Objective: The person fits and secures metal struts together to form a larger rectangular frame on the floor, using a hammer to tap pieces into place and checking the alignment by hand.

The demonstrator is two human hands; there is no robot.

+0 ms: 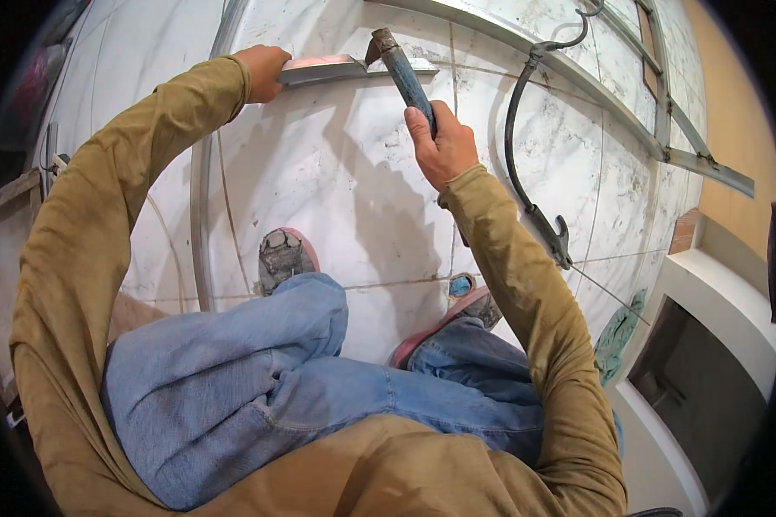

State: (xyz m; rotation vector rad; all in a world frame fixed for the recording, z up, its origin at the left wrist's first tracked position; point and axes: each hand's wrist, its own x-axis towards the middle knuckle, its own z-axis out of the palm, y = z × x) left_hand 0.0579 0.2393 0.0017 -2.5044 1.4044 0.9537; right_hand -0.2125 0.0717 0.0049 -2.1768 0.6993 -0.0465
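Note:
My left hand (263,73) is closed round one end of a short, silvery metal bar (323,71), held low over the tiled floor. The fingers of my right hand (444,146) wrap round the blue, worn tube handle of a hammer (405,73). Its narrow, dark head overlaps the middle of the bar from this view. Whether head and bar touch, I cannot tell. To the right of my right hand, a black welding electrode holder (550,237) lies on the floor at the end of its black cable (510,138).
A welded metal frame (612,99) spans the upper right. One long metal bar (200,215) lies left of my shoes. Between my feet and the holder is a round floor hole (461,286). A green cloth (619,336) and a white cabinet (724,297) stand at the right.

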